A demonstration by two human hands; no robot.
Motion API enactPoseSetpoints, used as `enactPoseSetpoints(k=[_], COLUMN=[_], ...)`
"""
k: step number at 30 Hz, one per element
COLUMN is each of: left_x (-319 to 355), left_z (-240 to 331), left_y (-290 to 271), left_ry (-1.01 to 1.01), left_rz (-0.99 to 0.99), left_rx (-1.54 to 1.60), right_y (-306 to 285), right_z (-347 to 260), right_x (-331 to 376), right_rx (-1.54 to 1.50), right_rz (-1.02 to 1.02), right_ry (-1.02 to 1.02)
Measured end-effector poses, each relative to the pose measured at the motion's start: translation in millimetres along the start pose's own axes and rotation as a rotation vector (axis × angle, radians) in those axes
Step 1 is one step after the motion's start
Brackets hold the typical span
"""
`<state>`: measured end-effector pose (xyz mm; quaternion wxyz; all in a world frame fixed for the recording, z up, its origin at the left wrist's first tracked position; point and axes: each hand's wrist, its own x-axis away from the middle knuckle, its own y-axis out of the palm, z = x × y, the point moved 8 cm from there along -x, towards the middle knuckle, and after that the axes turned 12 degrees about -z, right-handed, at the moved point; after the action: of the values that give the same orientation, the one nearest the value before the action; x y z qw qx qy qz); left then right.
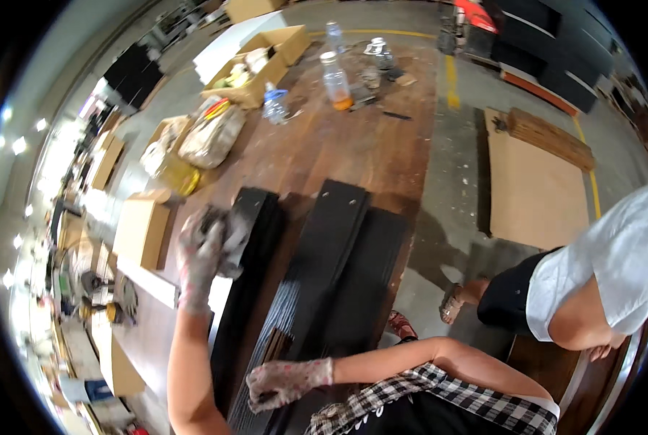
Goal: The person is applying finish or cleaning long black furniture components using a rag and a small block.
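Observation:
My left hand [197, 254], in a soiled pale work glove, is closed around a crumpled whitish-grey cloth [235, 243]. The cloth lies against the left edge of a narrow stack of black boards [258, 210]. My right hand [287, 383], in a pale glove with pinkish spots, has its fingers curled low over other dark boards; what they grip, if anything, is hidden. Between the hands, another long black board [331, 225] with small holes at its far end rests on a wider dark board [373, 254]. Thin brown strips [277, 344] lie just beyond my right hand.
Farther along the brown table [287, 156] stand a bottle of orange liquid [336, 87], clear bottles and an open cardboard box [255, 80]. A plastic bag [213, 134] and a yellow-liquid container [179, 176] sit at left. At right is a person in a white shirt [599, 268].

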<state>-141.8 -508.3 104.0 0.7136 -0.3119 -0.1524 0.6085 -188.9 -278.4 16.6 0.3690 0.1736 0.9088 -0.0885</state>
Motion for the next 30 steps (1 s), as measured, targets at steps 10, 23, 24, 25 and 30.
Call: enactPoseSetpoints(k=[10,23,24,25,30], left_x=[308.3,331.4,335.0,332.2,325.8], left_z=[8.0,-9.2,-16.9,-11.9,-1.7], left_y=[-19.9,15.7,14.2,8.3,-28.3], left_ry=[-0.444,-0.478,-0.524,-0.411,-0.379], left_rz=[-0.15,-0.223,-0.237,-0.169,0.153], left_rx=[-0.537,-0.599,-0.605,-0.598,-0.388], right_y=[-55.6,-93.6,-91.4,-90.7,-104.0], right_z=[-47.5,-71.5,-71.6,-72.9,-85.6], right_x=[38.0,128.2,128.7,128.7,127.5], right_rx=[-0.203,-0.227,-0.195,-0.208,-0.238], right_rz=[-0.019,0.427,0.427,0.434,0.568], right_ry=[0.217,0.687,0.691,0.674,0.504])
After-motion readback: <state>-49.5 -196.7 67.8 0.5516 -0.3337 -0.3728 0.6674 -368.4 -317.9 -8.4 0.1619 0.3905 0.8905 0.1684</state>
